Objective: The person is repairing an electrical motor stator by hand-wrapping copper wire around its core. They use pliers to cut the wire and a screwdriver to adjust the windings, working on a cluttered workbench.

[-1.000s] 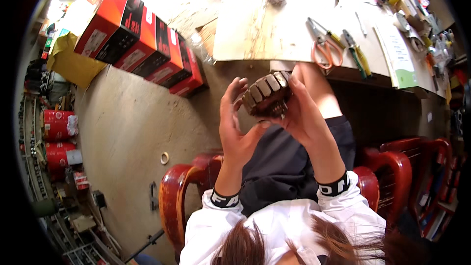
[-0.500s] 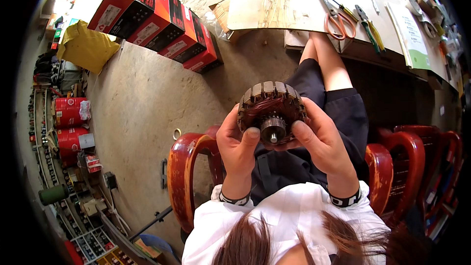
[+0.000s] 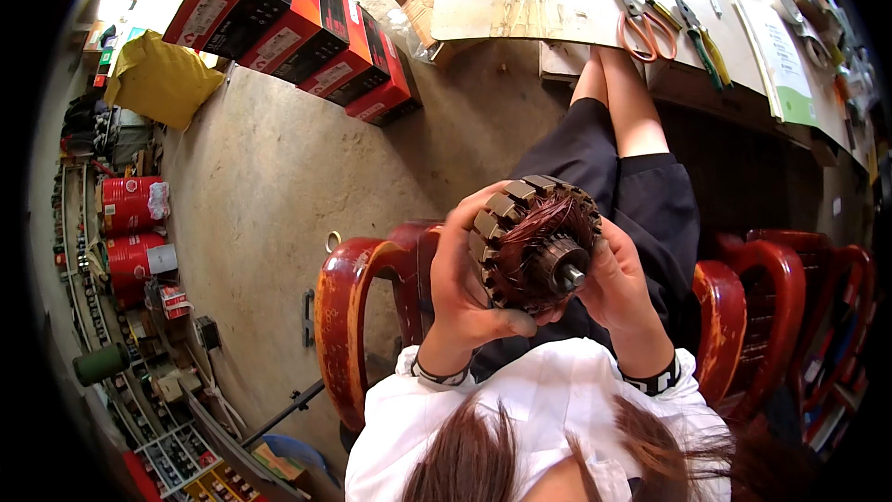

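Observation:
A motor armature (image 3: 525, 246) with a ring of metal teeth, reddish-brown copper windings and a central commutator with a silver shaft end is held above my lap. My left hand (image 3: 460, 288) is wrapped round its left side, fingers along the rim and thumb beneath the lower edge. My right hand (image 3: 618, 284) grips the right side, its thumb beside the windings; some of its fingers are hidden under the armature. The shaft faces up and toward the lower right.
Ahead, a pale worktable (image 3: 520, 0) holds orange-handled scissors (image 3: 646, 33), pliers (image 3: 706, 46) and papers (image 3: 780, 60). Red-black boxes (image 3: 297, 37) and a yellow bag (image 3: 163, 79) sit left. Wooden chairs (image 3: 771, 316) flank my lap. Red drums (image 3: 130, 260) and shelving line the far left.
Both hands brought the armature down toward my lap and turned it so its windings and shaft show, then shifted it slightly right and tilted it. My view of the table moved upward.

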The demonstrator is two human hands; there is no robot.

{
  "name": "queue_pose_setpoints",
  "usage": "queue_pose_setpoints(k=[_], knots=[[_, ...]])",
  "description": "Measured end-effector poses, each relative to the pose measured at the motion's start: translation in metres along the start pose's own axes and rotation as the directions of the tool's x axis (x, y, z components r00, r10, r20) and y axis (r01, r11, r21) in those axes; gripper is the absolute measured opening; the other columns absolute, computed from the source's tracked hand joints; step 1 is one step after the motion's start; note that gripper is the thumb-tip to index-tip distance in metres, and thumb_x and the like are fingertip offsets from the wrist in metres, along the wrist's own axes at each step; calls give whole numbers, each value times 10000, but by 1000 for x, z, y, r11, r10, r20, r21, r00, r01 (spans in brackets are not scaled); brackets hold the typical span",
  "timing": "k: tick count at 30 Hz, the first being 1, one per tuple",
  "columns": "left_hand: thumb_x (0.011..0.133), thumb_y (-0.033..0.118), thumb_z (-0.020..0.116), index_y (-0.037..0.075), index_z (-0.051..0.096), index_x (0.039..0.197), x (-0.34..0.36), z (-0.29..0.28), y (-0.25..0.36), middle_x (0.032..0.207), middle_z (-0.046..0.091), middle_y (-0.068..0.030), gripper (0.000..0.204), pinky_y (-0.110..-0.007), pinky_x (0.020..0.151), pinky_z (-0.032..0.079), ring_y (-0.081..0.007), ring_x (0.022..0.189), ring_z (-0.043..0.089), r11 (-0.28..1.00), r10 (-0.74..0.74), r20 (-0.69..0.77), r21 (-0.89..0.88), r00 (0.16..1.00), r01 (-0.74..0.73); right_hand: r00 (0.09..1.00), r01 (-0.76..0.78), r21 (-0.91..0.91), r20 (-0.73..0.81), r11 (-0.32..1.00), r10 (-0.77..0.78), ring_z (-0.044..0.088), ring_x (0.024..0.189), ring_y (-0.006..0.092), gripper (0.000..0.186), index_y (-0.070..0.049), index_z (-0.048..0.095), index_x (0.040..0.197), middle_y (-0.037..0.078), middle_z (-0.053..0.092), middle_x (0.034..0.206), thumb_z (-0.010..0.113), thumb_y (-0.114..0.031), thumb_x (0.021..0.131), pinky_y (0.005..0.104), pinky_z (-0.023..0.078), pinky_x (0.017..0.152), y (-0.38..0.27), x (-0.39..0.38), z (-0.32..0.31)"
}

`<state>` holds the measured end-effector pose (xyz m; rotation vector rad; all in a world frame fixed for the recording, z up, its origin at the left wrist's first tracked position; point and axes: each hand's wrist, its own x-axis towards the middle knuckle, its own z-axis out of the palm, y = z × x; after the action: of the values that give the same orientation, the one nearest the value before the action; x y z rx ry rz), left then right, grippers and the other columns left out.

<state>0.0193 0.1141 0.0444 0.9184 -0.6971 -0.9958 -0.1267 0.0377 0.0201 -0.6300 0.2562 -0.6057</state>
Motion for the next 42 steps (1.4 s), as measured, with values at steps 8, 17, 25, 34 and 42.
queue_pose_setpoints(k=[8, 17, 25, 34, 42], knots=[[379, 429, 986, -20, 166, 1503, 7, -3, -6, 1483, 329, -299, 1463, -427, 1112, 354, -345, 1355, 422, 994, -16, 227, -105, 974, 41, 999, 37, 96, -26, 995, -35, 672, 980, 234, 585, 45, 342, 1413, 142, 580, 1247, 499, -355, 1017, 347, 624, 697, 20, -16, 6], [342, 457, 993, -43, 202, 1495, 4, -11, -22, 1435, 377, -271, 1485, -418, 1097, 389, -341, 1318, 461, 936, 63, 387, -343, 920, 80, 1000, 12, 15, -11, 1000, -12, 590, 1138, 192, 594, 63, 322, 1433, 111, 488, 1365, 549, -281, 1005, 319, 545, 885, 26, -30, 18], [582, 512, 917, -37, 242, 1464, -3, -18, 15, 1273, 446, -288, 1239, -418, 1033, 454, -374, 1215, 498, 823, -334, 362, -338, 870, 456, 995, 99, -536, 77, 839, -68, 684, 899, 195, 355, 49, 643, 1071, 113, 691, 960, 779, -162, 820, 297, 518, 813, 19, -27, 18], [459, 655, 900, -103, 291, 1416, -13, -38, -10, 1230, 521, -258, 1364, -389, 970, 511, -330, 1129, 581, 651, -111, 447, -642, 888, 405, 914, 317, -869, 173, 380, -367, 562, 667, 166, 552, -54, 575, 836, 55, 589, 780, 961, -317, 541, 273, 443, 570, -9, -13, 16], [508, 672, 871, -91, 316, 1423, -23, -33, -1, 1286, 517, -247, 1314, -382, 993, 488, -314, 1175, 564, 711, -139, 299, -633, 944, 305, 874, 448, -858, 360, 253, -326, 528, 1208, 335, 902, -28, 509, 1327, 162, 539, 1339, 904, -389, 601, 478, 373, 1053, -14, 10, 37]])
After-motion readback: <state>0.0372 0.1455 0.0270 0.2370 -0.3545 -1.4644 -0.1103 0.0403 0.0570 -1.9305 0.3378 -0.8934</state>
